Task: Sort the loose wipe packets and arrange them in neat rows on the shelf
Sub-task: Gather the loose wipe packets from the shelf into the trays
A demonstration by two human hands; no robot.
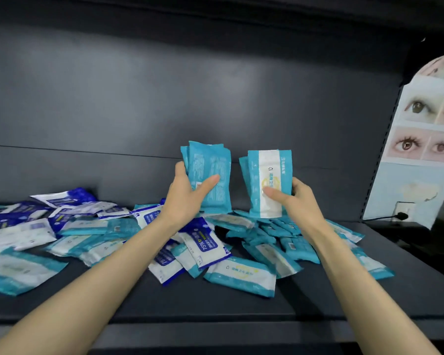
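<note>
My left hand (187,193) grips a small upright stack of teal wipe packets (210,165), back sides facing me. My right hand (294,198) holds another upright stack of teal and white packets (269,172), its front label facing me. Both stacks are raised above a loose heap of packets on the dark shelf (215,301). The heap mixes teal packets (241,275) with dark blue and white ones (205,244). More dark blue packets (67,198) lie at the far left.
The shelf's dark back wall (164,98) rises behind the heap. A display card with eye pictures (426,139) stands at the right end. A bare strip of shelf runs along the front edge.
</note>
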